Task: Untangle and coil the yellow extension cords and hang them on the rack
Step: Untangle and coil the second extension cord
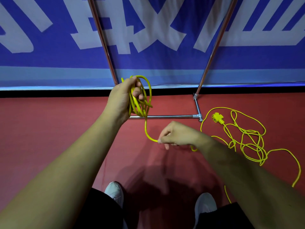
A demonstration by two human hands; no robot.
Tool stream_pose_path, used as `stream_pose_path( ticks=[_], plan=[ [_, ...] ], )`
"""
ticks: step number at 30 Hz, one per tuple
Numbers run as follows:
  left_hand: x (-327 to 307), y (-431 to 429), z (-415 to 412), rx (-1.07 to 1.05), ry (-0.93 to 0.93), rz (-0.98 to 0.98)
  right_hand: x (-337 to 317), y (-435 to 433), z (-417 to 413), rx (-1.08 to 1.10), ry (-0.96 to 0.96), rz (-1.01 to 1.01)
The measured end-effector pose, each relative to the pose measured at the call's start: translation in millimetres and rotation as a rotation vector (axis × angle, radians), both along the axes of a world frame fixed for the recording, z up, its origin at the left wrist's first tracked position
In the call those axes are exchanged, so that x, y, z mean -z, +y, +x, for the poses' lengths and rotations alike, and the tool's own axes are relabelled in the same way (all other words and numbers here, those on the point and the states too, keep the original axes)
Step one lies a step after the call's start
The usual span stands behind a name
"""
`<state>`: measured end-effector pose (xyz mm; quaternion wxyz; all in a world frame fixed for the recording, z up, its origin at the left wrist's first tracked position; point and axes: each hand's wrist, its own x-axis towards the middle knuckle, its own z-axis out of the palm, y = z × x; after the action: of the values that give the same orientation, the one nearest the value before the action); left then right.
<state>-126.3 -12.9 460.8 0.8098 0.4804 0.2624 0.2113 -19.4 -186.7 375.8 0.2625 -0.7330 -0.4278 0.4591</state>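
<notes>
My left hand (123,98) grips a small coil of yellow extension cord (145,95), held up in front of the rack. From the coil one strand (146,131) drops and curves right into my right hand (176,134), which pinches it between thumb and fingers. Beyond my right hand the rest of the cord lies in a loose tangle (249,142) on the red floor, with a yellow multi-outlet socket end (217,119) near the rack's foot. The metal rack (165,116) stands ahead; its base bar lies on the floor and two uprights rise out of view.
A blue banner with large white characters (148,38) hangs behind the rack. Red carpet floor (49,129) spreads to the left. My two white shoes (113,192) show at the bottom. A cord strand trails down the right edge past my right arm.
</notes>
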Motion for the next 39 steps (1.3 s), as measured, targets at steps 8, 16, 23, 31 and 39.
stream_pose_path(
  ticks=[8, 16, 23, 31, 39],
  plan=[
    [10, -4, 2, -0.047, 0.200, 0.311, -37, 4, -2, -0.073, 0.035, 0.075],
    [22, -24, 3, 0.510, 0.523, 0.863, -65, -1, 3, -0.025, 0.117, 0.238],
    [23, -25, 1, 0.712, 0.456, 0.594, -71, -2, 11, 0.163, -0.027, 0.362],
    [23, -21, 2, 0.897, 0.308, 0.438, -67, -3, 26, 0.244, -0.143, 0.429],
    [22, -12, -1, 0.765, 0.263, 0.101, -54, -12, 49, 0.217, -0.146, 0.434]
  ],
)
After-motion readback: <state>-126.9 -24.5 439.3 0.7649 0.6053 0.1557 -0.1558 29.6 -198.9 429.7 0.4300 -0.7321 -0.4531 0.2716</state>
